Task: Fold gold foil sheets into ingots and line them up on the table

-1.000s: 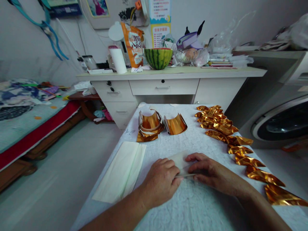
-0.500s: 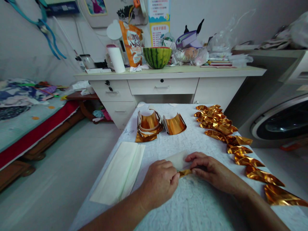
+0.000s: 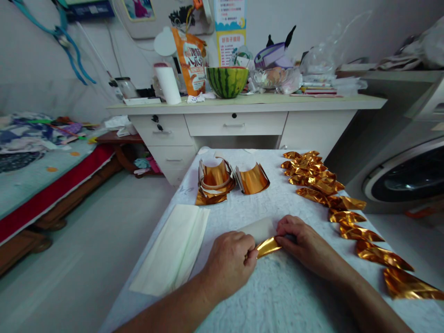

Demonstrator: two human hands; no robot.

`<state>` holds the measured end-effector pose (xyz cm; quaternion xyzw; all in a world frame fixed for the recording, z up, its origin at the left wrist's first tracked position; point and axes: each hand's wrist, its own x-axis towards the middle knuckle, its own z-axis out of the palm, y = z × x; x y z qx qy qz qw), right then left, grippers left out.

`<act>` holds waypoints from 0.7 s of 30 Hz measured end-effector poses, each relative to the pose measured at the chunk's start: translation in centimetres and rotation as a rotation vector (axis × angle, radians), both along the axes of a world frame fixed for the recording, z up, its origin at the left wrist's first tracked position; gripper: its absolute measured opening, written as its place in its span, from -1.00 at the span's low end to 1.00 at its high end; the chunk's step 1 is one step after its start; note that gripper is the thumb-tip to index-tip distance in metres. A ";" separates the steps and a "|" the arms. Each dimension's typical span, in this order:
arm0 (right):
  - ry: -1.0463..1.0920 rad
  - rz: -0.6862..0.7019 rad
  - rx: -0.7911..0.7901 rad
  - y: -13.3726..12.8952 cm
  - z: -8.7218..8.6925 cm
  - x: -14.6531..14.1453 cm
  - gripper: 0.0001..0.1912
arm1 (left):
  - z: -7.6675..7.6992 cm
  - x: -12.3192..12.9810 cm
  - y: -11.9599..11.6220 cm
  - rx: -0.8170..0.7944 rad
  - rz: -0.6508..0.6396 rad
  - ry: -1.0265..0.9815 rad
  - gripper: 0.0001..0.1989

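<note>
A sheet of gold foil paper (image 3: 268, 247) with a pale back side (image 3: 258, 230) lies between my hands on the cloth-covered table (image 3: 277, 296), its near edge turned up to show gold. My left hand (image 3: 231, 256) is closed on the left end of that folded edge. At the right end, my right hand (image 3: 298, 240) pinches the paper between thumb and fingers. Beyond them stand a curled stack of gold foil sheets (image 3: 213, 178) and a smaller curled gold piece (image 3: 254, 180). Several folded gold foil pieces (image 3: 369, 254) run down the table's right side.
Pale paper sheets (image 3: 169, 249) lie on the left of the table. Behind it is a white desk (image 3: 239, 124) carrying a halved watermelon (image 3: 227, 82), an orange pouch (image 3: 190, 62) and plastic bags. A washing machine (image 3: 409, 152) stands at the right, a bed (image 3: 52, 185) at the left.
My right hand has shifted slightly right along the paper's edge. More of the gold folded strip now shows between my hands. My left hand has barely moved.
</note>
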<state>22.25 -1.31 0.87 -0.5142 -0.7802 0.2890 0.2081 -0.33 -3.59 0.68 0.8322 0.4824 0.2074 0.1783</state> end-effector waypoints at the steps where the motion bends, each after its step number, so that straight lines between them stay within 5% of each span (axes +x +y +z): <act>1: -0.003 0.002 0.000 0.0 0.0 0.0 -0.85 | 0.0 0.0 0.0 -0.008 0.002 -0.003 -0.87; 21: -0.071 -0.178 0.069 0.0 -1.0 -0.5 -0.90 | -0.1 0.5 0.2 -0.096 0.008 0.072 -0.83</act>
